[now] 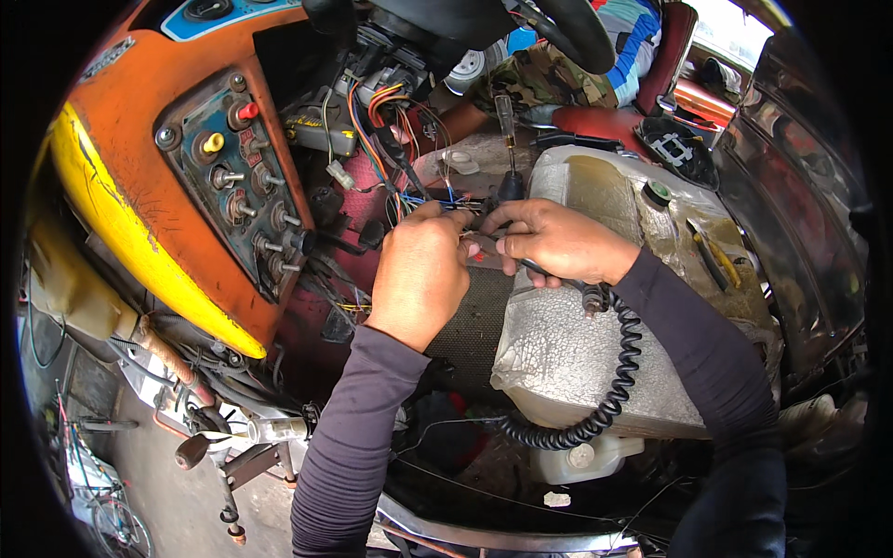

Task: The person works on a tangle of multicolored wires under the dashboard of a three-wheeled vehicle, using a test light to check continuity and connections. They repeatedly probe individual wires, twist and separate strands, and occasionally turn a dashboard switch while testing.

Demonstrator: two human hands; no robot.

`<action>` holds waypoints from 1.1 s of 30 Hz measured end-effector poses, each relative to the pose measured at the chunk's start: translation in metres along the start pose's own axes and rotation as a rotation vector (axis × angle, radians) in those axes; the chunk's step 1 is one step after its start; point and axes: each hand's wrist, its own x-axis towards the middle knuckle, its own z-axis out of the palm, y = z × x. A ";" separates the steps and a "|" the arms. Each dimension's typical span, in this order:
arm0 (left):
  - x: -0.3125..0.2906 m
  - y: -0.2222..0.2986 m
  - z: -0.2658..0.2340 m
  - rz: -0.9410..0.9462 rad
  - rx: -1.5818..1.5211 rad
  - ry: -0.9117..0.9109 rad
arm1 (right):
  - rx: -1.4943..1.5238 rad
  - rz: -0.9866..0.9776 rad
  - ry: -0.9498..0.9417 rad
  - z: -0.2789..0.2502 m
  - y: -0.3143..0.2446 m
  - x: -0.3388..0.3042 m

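My left hand (pixel 420 270) is closed, its fingertips pinching thin wires of the loose wiring bundle (pixel 409 200) under the dashboard. Close beside it, my right hand (pixel 567 244) is closed too, with thumb and forefinger meeting at the same wires. A thin dark cable (pixel 534 267) passes under the right hand's fingers. Below the right wrist hangs a black coiled cord (pixel 625 363), curving down over the silver-wrapped cover (pixel 577 344). The fingers partly hide the wire ends.
An orange dash panel (pixel 209 139) with knobs and switches stands at left. A clear-handled lever (pixel 505 121) rises beyond my hands. Yellow-handled pliers (pixel 716 256) lie on the cover at right. Another person's camouflage-clad leg (pixel 544 88) is at the far side, below the steering wheel (pixel 581 37).
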 end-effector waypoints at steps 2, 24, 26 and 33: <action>0.000 -0.001 0.004 -0.022 0.024 0.007 | 0.027 -0.013 -0.010 -0.001 0.004 0.002; -0.064 -0.083 0.013 -0.793 -1.246 0.521 | -0.374 -0.040 -0.002 0.024 -0.041 -0.021; -0.070 -0.085 0.019 -0.769 -1.357 0.528 | -0.154 -0.028 -0.040 0.036 -0.037 -0.018; -0.074 -0.081 0.023 -0.719 -1.429 0.488 | -0.114 -0.093 -0.013 0.067 -0.040 0.010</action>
